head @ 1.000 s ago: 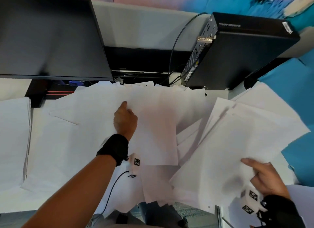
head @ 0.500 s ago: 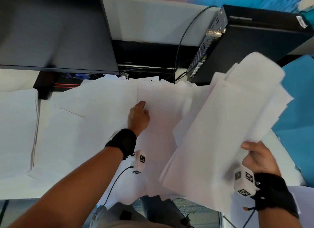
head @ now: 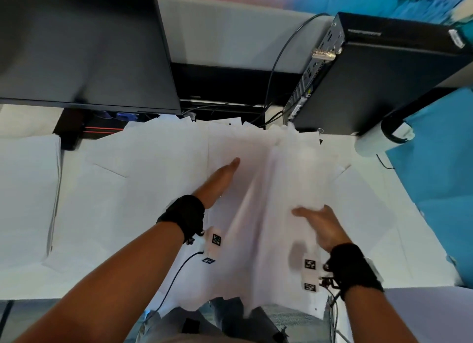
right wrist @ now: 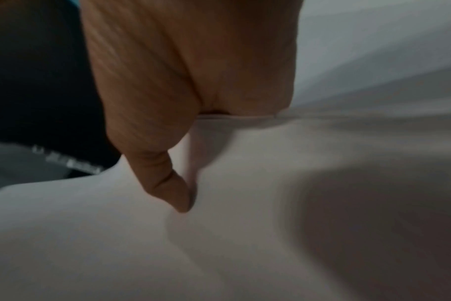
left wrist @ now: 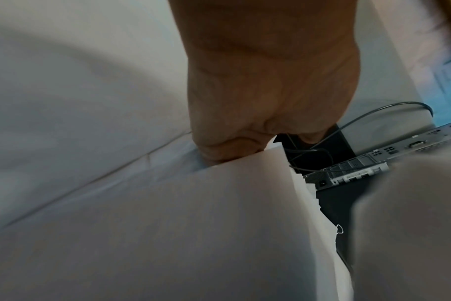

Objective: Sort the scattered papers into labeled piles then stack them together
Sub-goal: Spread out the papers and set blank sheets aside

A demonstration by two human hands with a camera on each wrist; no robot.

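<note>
on desk: right hand (head: 323, 227) gripping paper sheaf (head: 279, 214), left hand (head: 220, 180) flat, fingers straight.

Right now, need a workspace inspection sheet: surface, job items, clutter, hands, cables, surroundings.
Surface: desk, almost all under loose white sheets.
Job's things: bundle between both hands; neat pile at far left; no labels seen.
Clutter: paper roll at right.
Grippers: left hand flat, fingers under the bundle's edge; right hand thumb on top, grips the bundle.
Cables: cable runs behind the PC.
Surroundings: monitor at rear left; blue cloth at right.
</note>
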